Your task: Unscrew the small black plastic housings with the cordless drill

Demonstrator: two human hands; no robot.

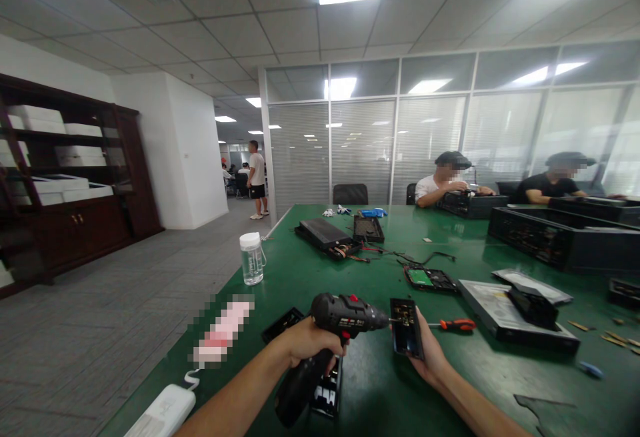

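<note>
My left hand (311,342) is closed round the grip of a black cordless drill (345,313), whose bit points right. The bit's tip meets, or nearly meets, a small black rectangular casing (407,337) with brassy parts on its face. My right hand (429,351) holds that casing upright from behind and its right side. Just beyond my right hand lies a screwdriver (457,325) with an orange and black handle. Under the drill, partly hidden by it, is an open black case (327,393) with light parts inside. Another dark case (284,325) lies behind my left wrist.
On the green table (370,383) stand a clear bottle (252,263) and a white power strip (163,413) at left. Black housing (325,235), a green circuit board (420,277), a flat metal drive (500,310) and a large chassis (550,237) lie beyond. Two people work across the table.
</note>
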